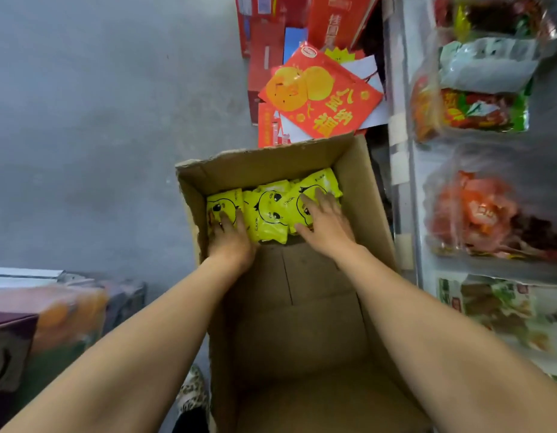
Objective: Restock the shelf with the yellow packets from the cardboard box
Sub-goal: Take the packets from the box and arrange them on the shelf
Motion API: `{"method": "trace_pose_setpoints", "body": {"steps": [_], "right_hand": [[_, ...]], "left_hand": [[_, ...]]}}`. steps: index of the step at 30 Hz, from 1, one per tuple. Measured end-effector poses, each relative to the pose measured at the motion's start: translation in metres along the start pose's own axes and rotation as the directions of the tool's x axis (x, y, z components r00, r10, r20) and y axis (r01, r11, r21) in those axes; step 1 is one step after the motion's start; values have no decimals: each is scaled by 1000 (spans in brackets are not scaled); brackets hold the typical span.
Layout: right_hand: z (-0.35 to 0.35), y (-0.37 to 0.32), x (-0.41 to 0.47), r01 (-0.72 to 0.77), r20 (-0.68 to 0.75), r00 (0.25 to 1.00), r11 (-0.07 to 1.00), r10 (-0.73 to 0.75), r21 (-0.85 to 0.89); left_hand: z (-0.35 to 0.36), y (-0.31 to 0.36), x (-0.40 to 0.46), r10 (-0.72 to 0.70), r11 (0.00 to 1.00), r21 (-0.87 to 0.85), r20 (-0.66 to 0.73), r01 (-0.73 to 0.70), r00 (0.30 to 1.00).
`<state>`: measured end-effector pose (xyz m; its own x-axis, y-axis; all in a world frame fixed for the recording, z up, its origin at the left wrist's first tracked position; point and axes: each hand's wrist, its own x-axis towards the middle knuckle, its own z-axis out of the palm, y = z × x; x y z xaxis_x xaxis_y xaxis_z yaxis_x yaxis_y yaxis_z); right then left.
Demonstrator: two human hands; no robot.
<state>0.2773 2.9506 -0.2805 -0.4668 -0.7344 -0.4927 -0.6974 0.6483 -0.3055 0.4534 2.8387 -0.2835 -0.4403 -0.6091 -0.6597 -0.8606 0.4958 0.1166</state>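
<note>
While both arms reach into the open box (358, 189), the packets (271, 210) lie bunched against its far wall. Left hand (228, 242) rests on the leftmost packet, fingers loosely curved over it; grip unclear. Right hand (325, 221) lies flat, fingers spread, on the rightmost packet. Shelf (408, 214) stands just right of the box.

Packets (271, 210) lie in box (361, 195), left of shelf (408, 170).
</note>
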Motion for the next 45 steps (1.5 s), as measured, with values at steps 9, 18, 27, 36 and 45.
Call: {"method": "trace_pose_setpoints", "body": {"steps": [9, 18, 27, 36, 45], "right_hand": [[28, 7, 20, 7, -150, 989, 997, 4, 74], [34, 4, 26, 96, -72, 994, 958, -79, 271], [31, -9, 16, -159, -283, 935, 965, 216, 211], [17, 2, 25, 87, -171, 975, 952, -142, -295], [4, -1, 39, 92, -79, 987, 908, -136, -409]], "left_hand": [[20, 7, -6, 23, 993, 117, -205, 1, 978], [9, 16, 3, -56, 998, 16, -170, 60, 984], [-5, 7, 11, 81, 965, 263, -225, -19, 971], [-26, 19, 13, 358, 700, 668, -24, -252, 933], [-34, 20, 6, 137, 980, 127, 115, -151, 984]]}}
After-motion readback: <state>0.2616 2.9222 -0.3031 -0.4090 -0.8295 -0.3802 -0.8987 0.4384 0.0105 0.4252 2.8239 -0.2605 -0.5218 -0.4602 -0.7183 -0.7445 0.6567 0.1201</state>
